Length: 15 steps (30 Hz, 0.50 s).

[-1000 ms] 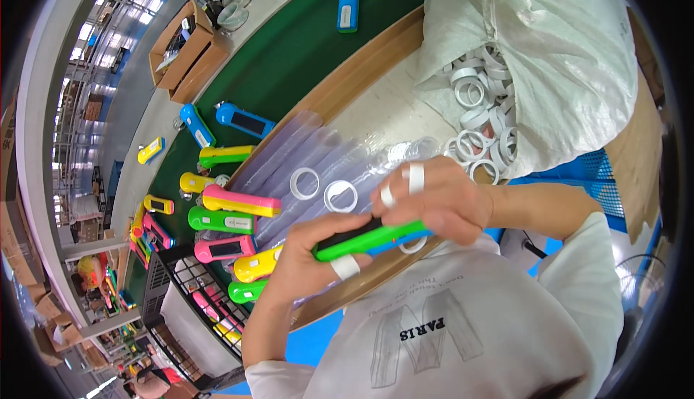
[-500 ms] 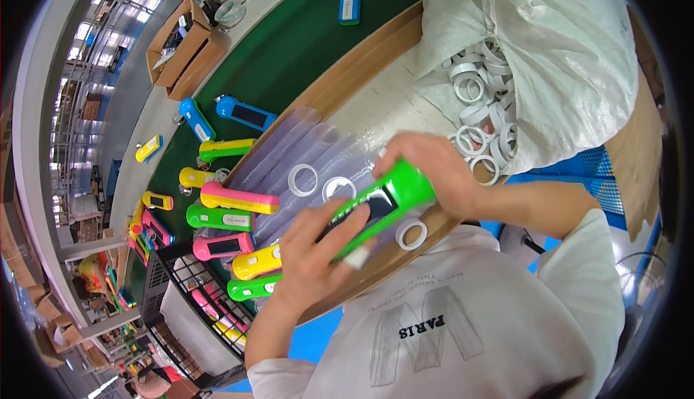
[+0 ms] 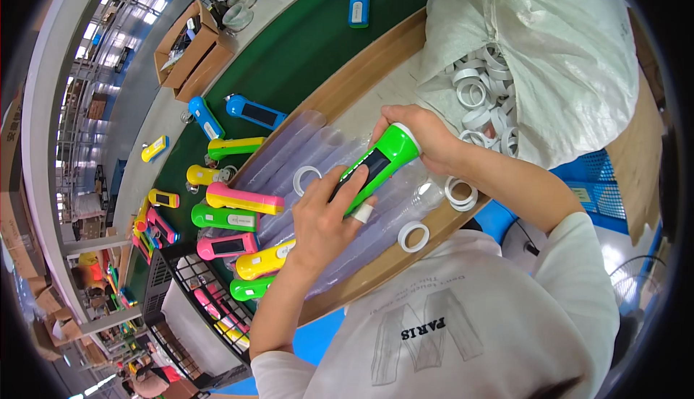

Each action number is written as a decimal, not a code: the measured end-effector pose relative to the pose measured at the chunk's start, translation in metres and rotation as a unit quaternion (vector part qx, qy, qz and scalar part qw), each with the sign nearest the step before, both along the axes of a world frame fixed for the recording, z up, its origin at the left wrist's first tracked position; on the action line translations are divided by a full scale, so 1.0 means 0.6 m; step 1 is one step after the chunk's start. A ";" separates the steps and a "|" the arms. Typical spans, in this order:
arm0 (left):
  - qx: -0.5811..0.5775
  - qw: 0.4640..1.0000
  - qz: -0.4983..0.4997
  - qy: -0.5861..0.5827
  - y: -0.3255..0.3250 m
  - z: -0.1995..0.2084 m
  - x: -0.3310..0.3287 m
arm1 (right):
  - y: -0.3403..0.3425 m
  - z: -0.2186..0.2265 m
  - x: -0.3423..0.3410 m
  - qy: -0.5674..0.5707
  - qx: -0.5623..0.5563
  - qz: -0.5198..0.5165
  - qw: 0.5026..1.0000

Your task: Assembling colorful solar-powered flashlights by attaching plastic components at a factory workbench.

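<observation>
A green flashlight (image 3: 391, 147) with a dark panel lies slantwise between my hands. My left hand (image 3: 324, 218) is wrapped round its handle, with a white wrap on one finger. My right hand (image 3: 426, 135) closes on the wide head, where a white rim shows at the end; some of those fingers are hidden behind the head. Below the flashlight lie clear plastic tubes (image 3: 289, 155) in a cardboard tray (image 3: 347, 74). One white ring (image 3: 306, 175) rests on the tubes, another white ring (image 3: 413, 237) on the tray's near edge.
More white rings (image 3: 481, 99) fill the mouth of a woven sack (image 3: 549, 45) at right. Pink, yellow, green and blue flashlights (image 3: 246, 199) lie left of the tray and on the green belt (image 3: 267, 66). A black crate (image 3: 199, 283) stands at lower left, a cardboard box (image 3: 194, 52) beyond the belt.
The flashlight's head has swung up and away from me, and my right hand has shifted farther off with it. The white rim at its end now shows. My left hand keeps its hold.
</observation>
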State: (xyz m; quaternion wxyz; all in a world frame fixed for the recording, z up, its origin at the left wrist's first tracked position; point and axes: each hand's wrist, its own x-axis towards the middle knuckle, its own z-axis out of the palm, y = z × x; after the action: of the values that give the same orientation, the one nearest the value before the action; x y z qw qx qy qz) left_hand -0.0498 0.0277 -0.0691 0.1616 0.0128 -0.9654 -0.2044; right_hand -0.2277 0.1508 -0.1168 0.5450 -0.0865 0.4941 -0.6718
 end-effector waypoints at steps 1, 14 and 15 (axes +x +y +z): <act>0.023 1.000 0.012 0.016 0.001 -0.003 0.005 | -0.005 0.004 0.000 0.017 0.024 0.006 1.000; 0.831 0.525 0.178 -0.054 0.104 -0.033 0.067 | 0.008 0.030 0.064 -0.077 -0.213 -0.051 0.973; 0.868 0.469 0.143 -0.073 0.102 -0.034 0.074 | 0.004 0.032 0.070 -0.088 -0.203 -0.061 0.973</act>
State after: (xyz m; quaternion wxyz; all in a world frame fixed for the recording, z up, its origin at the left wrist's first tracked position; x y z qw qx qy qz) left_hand -0.0054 0.0886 -0.0893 0.0239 0.2994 -0.2853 -0.9101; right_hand -0.1856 0.1534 -0.0976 0.5153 -0.1050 0.3016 -0.7953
